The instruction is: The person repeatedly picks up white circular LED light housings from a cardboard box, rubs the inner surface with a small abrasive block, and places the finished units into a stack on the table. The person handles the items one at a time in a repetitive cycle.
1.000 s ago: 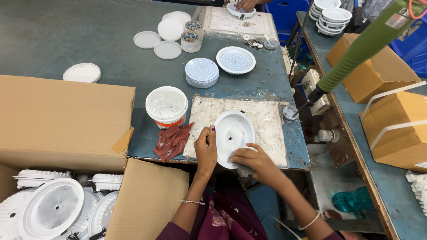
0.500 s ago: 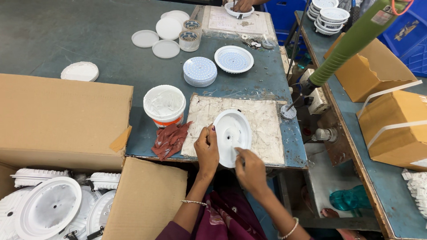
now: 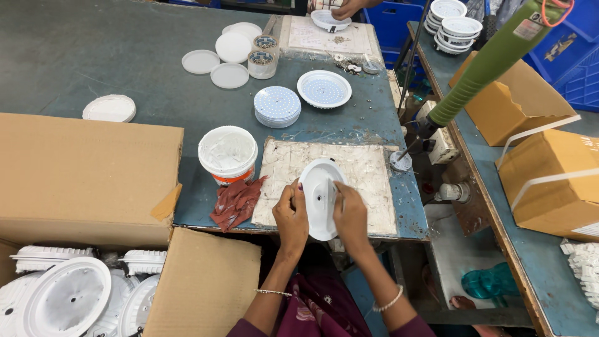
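The left hand (image 3: pixel 291 215) grips the left rim of a white round lamp housing (image 3: pixel 321 196); the right hand (image 3: pixel 350 215) clasps its right rim, fingers closed on the part; the housing is tilted over the paste-smeared work board (image 3: pixel 368 181) at the table's near edge. A white paste tub (image 3: pixel 228 153) stands just left of the board; a red rag (image 3: pixel 236 201) lies below the tub; a stack of perforated discs (image 3: pixel 277 106) sits farther back.

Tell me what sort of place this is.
Most likely a small light-fitting assembly workshop. Both hands, left hand and right hand, hold a white round housing over a smeared work board; more housings fill a cardboard box, and a green hanging power tool dangles beside the bench.
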